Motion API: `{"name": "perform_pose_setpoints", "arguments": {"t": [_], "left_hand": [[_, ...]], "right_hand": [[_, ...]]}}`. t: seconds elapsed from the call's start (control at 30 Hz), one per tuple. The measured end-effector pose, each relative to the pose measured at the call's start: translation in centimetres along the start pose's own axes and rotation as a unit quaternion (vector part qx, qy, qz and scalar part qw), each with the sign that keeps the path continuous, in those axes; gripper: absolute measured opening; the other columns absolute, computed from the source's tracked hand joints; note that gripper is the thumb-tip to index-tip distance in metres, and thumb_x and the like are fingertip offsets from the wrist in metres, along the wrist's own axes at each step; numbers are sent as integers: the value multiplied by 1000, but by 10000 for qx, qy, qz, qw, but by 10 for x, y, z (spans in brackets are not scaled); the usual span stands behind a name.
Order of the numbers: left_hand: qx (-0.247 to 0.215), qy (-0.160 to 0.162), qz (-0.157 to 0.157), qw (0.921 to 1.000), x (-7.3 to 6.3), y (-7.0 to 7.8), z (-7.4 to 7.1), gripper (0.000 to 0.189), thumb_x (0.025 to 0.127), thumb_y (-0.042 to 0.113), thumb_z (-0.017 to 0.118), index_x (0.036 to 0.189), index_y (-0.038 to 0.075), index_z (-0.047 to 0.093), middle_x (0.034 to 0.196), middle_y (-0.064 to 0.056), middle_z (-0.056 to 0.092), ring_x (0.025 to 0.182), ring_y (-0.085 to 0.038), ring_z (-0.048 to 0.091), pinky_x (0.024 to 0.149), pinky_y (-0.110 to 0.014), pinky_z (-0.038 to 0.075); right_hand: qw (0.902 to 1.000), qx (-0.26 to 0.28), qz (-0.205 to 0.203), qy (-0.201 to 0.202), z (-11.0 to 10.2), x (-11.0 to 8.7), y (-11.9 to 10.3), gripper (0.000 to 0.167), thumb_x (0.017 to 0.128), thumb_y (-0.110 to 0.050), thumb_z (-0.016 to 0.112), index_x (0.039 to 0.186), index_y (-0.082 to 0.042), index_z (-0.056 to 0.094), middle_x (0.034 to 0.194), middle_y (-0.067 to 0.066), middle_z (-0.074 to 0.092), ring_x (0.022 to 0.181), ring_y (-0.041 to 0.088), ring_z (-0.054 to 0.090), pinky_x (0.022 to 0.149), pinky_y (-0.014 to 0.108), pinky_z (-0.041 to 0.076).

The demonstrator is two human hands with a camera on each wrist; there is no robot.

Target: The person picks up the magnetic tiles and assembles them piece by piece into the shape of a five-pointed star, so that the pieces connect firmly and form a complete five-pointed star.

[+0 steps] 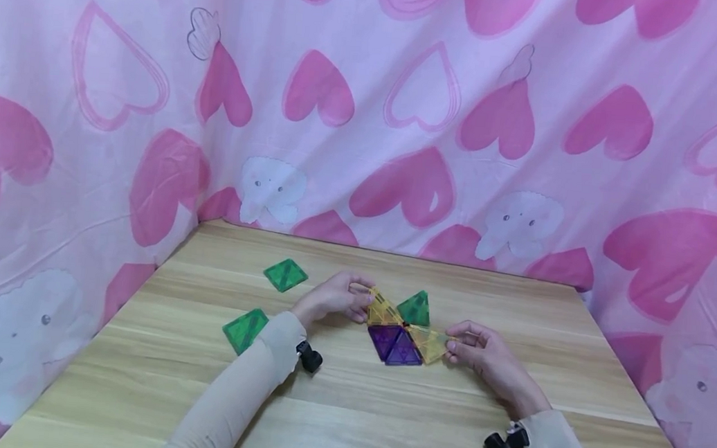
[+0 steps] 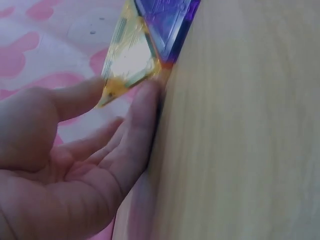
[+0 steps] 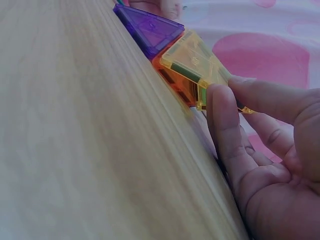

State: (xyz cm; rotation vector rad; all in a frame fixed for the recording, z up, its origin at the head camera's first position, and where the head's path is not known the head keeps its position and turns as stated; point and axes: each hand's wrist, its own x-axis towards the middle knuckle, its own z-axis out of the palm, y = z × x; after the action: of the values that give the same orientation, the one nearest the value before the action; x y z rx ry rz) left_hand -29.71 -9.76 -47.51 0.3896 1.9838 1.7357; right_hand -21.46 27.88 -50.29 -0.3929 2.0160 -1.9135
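Translucent triangular magnetic tiles join in a fan on the wooden table. Two purple tiles (image 1: 404, 349) lie side by side at its near edge. My left hand (image 1: 344, 296) pinches the outer edge of a yellow tile (image 1: 384, 309) on the fan's left, thumb and finger at its corners in the left wrist view. On the right, my right hand (image 1: 489, 358) holds another yellow tile (image 1: 430, 343) between thumb and fingers. That tile is tilted up in the right wrist view, with an orange surface (image 3: 177, 85) showing below it. Behind the fan's middle sits a green tile (image 1: 416, 308).
Left of the fan lie two green pieces, a diamond-shaped one (image 1: 285, 275) farther back and another (image 1: 245, 330) partly behind my left sleeve. The wooden table (image 1: 357, 418) meets a pink heart-patterned curtain (image 1: 339, 146) at its back and sides.
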Motion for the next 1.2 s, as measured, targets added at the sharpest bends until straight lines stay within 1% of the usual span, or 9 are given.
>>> {"name": "perform_pose_setpoints", "arguments": {"t": [0.3, 0.47, 0.6, 0.7, 0.9, 1.0, 1.07, 1.13, 1.2], "left_hand": [[-34, -296, -423, 9987, -10, 0, -6, 62, 110, 11, 70, 161, -9, 42, 115, -28, 76, 81, -27, 81, 82, -40, 69], [-82, -213, -213, 9995, -9, 1, -6, 59, 111, 8, 68, 161, -9, 42, 126, -26, 74, 93, -31, 82, 89, -41, 68], [-233, -108, -27, 9997, -6, 3, -4, 60, 110, 2, 68, 162, -9, 42, 136, -31, 69, 107, -38, 80, 96, -42, 66], [-279, 10, 17, 9996, -4, 4, -3, 61, 109, 0, 68, 163, -9, 42, 141, -32, 66, 111, -40, 79, 99, -42, 65], [-146, 96, 39, 9998, -3, 8, -2, 57, 110, -1, 65, 162, -8, 44, 135, -31, 67, 112, -41, 78, 99, -43, 65], [304, 459, 190, 9983, -4, 9, -3, 52, 110, 4, 67, 159, -4, 52, 125, -25, 73, 108, -36, 79, 97, -40, 66], [842, 898, 414, 9915, -5, 10, -3, 46, 110, 10, 69, 154, 0, 60, 119, -20, 76, 103, -31, 79, 94, -38, 66], [1356, 1448, 643, 9780, -6, 13, -4, 39, 110, 15, 70, 147, 4, 68, 114, -13, 79, 101, -27, 78, 92, -37, 65], [1769, 1986, 837, 9603, -9, 17, -5, 32, 109, 17, 72, 140, 7, 73, 113, -9, 80, 102, -25, 76, 93, -38, 63]], "right_hand": [[9988, 430, -94, 193, 7, 5, 8, 37, 104, 3, 71, 134, 19, 55, 112, 11, 73, 96, 14, 76, 91, 30, 66], [9986, 394, -191, 301, 6, 10, 9, 34, 106, 4, 69, 134, 18, 54, 111, 10, 72, 96, 16, 76, 90, 30, 66], [9989, 250, -91, 378, 7, 10, 7, 35, 106, 1, 71, 132, 15, 54, 108, 9, 73, 94, 17, 76, 84, 29, 66], [9991, 82, -13, 423, 8, 10, 6, 38, 105, -2, 73, 132, 15, 53, 105, 10, 73, 91, 17, 75, 80, 28, 65], [9991, -4, 6, 416, 11, 9, 6, 41, 104, -3, 74, 133, 14, 50, 105, 12, 71, 89, 16, 74, 77, 27, 65], [9993, -29, -28, 374, 9, 8, 6, 40, 105, -4, 74, 134, 13, 51, 105, 10, 71, 90, 16, 73, 78, 28, 65], [9993, -72, -45, 376, 6, 7, 5, 39, 105, -2, 73, 134, 12, 51, 105, 10, 72, 89, 15, 74, 77, 28, 65], [9991, -151, -48, 394, 3, 5, 4, 39, 104, -1, 73, 134, 12, 51, 104, 10, 73, 88, 15, 73, 77, 27, 65], [9989, -251, -36, 384, 1, 3, 3, 40, 104, -1, 74, 134, 12, 51, 104, 10, 73, 87, 14, 74, 76, 28, 65]]}}
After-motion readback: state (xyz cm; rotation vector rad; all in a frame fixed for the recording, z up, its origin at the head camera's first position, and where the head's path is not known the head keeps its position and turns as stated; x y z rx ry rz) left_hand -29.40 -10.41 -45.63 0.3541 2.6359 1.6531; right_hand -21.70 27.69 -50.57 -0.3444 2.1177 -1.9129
